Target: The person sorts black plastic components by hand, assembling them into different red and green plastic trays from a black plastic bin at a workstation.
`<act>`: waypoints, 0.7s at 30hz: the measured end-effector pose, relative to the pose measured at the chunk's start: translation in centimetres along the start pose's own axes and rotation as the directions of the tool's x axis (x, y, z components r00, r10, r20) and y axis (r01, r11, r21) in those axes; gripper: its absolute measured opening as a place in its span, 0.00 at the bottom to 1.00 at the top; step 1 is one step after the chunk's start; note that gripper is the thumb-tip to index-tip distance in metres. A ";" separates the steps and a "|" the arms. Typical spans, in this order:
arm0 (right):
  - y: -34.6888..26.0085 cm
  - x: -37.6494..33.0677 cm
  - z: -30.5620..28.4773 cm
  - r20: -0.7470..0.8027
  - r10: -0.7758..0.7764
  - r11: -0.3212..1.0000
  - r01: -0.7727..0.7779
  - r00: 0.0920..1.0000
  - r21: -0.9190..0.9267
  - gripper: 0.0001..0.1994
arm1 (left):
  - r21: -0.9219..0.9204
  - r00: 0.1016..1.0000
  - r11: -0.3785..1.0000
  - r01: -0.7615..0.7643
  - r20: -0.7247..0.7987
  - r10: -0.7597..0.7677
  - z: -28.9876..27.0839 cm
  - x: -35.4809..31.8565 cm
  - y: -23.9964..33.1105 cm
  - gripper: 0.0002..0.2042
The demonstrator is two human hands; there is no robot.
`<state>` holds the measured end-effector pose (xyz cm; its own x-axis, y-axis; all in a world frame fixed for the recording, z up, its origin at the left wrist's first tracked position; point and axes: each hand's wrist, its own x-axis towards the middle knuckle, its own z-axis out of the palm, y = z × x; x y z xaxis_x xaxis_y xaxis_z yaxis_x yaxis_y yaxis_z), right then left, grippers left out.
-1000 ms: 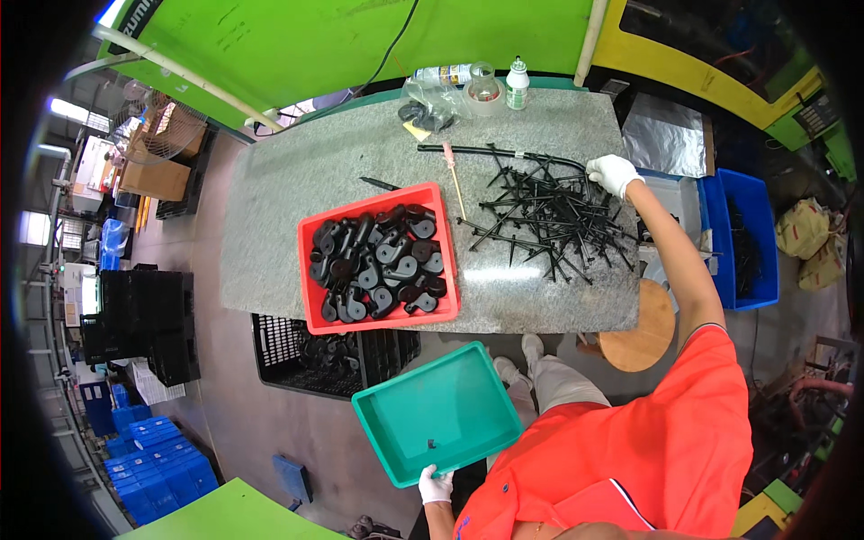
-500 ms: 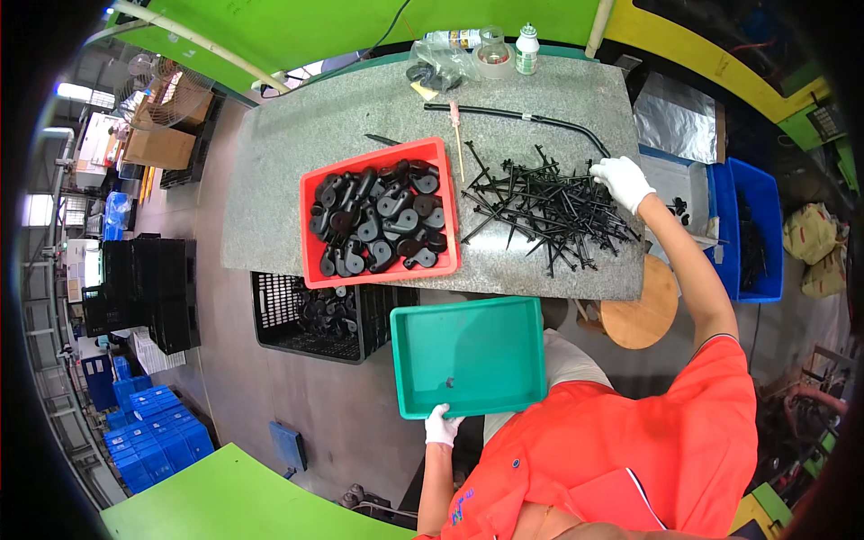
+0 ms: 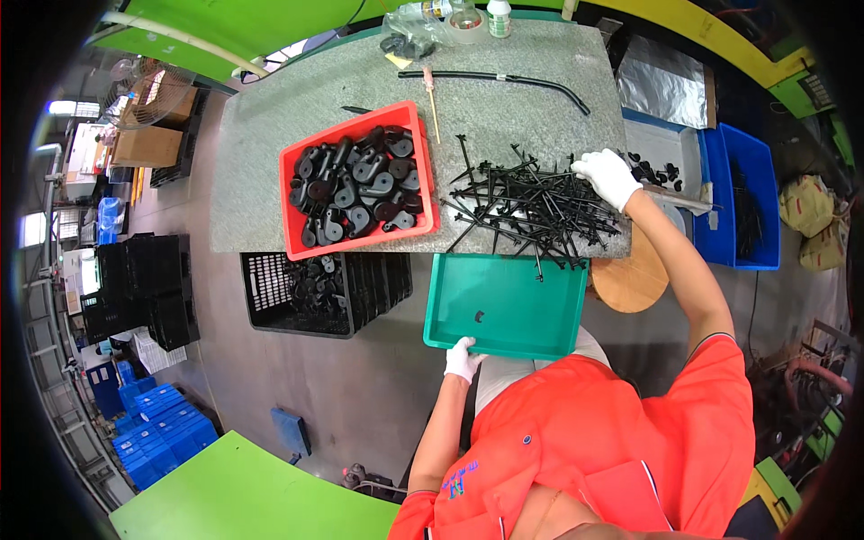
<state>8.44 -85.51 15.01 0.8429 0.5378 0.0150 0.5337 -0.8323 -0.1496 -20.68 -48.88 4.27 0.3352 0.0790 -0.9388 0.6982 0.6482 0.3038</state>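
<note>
My left hand [image 3: 463,359], in a white glove, grips the near rim of a shallow green tray [image 3: 504,310]. The tray is level with the table's front edge, and one small dark piece [image 3: 479,317] lies in it. My right hand [image 3: 608,178], also gloved, rests with bent, slightly parted fingers against the far right side of a pile of thin black plastic stakes [image 3: 535,202]. No grasped piece shows there; its fingertips are partly hidden. Several stakes stick out over the front edge above the tray.
A red bin [image 3: 290,211] of black curved parts stands left on the grey table [image 3: 261,171]. A screwdriver [image 3: 432,103] and a black tube [image 3: 504,77] lie behind. Below are a black crate [image 3: 297,326] and a round wooden stool [image 3: 633,279]; a blue bin [image 3: 749,198] stands right.
The green tray has moved right and up against the table's front edge, under the pile. My right hand has come nearer, and the stakes have shifted toward that edge.
</note>
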 end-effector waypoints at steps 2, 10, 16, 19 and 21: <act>-0.6 -0.8 0.3 -0.021 -0.016 1.000 0.016 1.000 0.005 0.05 | -0.020 1.000 0.999 0.025 -0.005 -0.025 0.6 0.0 -0.3 0.13; -4.8 -4.6 0.8 -0.018 -0.074 0.997 0.073 0.997 -0.012 0.07 | -0.171 0.997 0.982 0.076 0.024 -0.073 2.6 -1.1 -1.7 0.13; -9.7 -6.7 0.1 -0.045 -0.067 0.998 0.068 0.997 0.017 0.05 | -0.211 0.995 0.972 0.100 0.023 -0.097 2.6 -1.0 -2.0 0.12; -12.3 -7.2 -0.3 -0.047 -0.077 0.997 0.078 0.996 0.018 0.03 | -0.216 0.994 0.970 0.109 0.017 -0.108 2.7 -1.0 -1.9 0.12; -13.3 -7.8 -0.2 -0.012 -0.073 0.997 0.073 0.997 0.027 0.04 | -0.218 0.993 0.969 0.116 0.003 -0.118 2.6 -0.9 -1.8 0.12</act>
<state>-5.22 -78.64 17.07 0.8028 0.5951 0.0381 0.5917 -0.7871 -0.1744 -20.60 -52.09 4.98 0.2523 -0.0005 -0.9676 0.5776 0.8024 0.1502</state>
